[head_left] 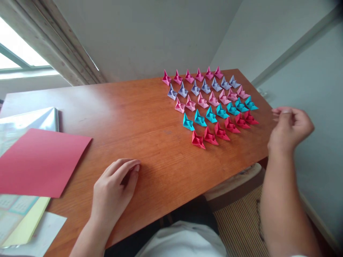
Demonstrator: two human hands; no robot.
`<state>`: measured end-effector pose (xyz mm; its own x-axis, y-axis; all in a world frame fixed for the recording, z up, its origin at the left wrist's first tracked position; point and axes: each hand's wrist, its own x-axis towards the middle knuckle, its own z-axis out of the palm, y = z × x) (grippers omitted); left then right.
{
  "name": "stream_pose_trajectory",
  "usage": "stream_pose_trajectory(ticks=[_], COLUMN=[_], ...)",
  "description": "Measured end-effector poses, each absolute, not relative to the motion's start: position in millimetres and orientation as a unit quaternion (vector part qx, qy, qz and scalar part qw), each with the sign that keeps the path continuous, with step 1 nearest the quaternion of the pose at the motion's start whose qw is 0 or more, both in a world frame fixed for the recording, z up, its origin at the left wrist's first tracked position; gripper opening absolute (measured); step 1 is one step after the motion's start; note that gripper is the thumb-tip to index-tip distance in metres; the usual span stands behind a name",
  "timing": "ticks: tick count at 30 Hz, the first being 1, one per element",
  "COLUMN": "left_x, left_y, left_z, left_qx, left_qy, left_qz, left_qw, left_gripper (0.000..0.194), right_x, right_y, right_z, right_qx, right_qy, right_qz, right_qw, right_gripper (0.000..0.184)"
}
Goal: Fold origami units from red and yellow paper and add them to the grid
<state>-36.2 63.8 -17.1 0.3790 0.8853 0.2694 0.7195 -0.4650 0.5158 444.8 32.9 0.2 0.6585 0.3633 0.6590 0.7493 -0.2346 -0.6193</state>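
Observation:
My left hand point(115, 187) rests on the wooden table point(120, 117), thumb and fingertips drawn together, with nothing showing between them. Off the table's right edge hovers my right hand point(292, 125), its fingers curled in and no object visible in it. Nearest to that hand are the ends of rows of folded paper boats: red boats point(221, 132), turquoise boats point(211, 115) and light pink boats point(203, 100). Behind those stand lavender boats point(195, 88) and, farthest back, magenta boats point(198, 75). Each row holds several boats, apart from both hands.
At the left, a red paper sheet point(45, 162) lies over a clear plastic packet point(45, 119). Yellow paper point(26, 225) and a white sheet point(50, 232) stick out below it. A stool point(235, 182) stands under the table's front edge; walls border the back and right.

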Motion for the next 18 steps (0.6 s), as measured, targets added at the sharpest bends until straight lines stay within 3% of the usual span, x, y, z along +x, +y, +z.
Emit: stream_pose_trajectory(ticks=[3, 6, 11, 14, 18], left_x=[-35, -35, -59, -84, -108], left_y=[62, 60, 65, 71, 79], left_z=[-14, -8, 8, 17, 23], left_qx=[0.804, 0.799, 0.797, 0.752, 0.739], left_qy=[0.507, 0.518, 0.578, 0.637, 0.659], left_qz=[0.255, 0.248, 0.168, 0.122, 0.043], left_qw=[0.176, 0.177, -0.04, -0.115, -0.131], left_gripper=[0.013, 0.016, 0.02, 0.033, 0.042], right_x=[381, 308, 224, 195, 172], right_y=[17, 1, -16, -15, -15], right_z=[0, -3, -9, -12, -17], right_qx=[-0.722, -0.714, -0.625, -0.581, -0.528], right_qy=[-0.386, -0.426, -0.577, -0.602, -0.65], right_qz=[-0.138, -0.031, 0.229, 0.29, 0.31], right_qw=[0.557, 0.555, 0.474, 0.465, 0.45], right_gripper=[0.023, 0.021, 0.015, 0.016, 0.015])
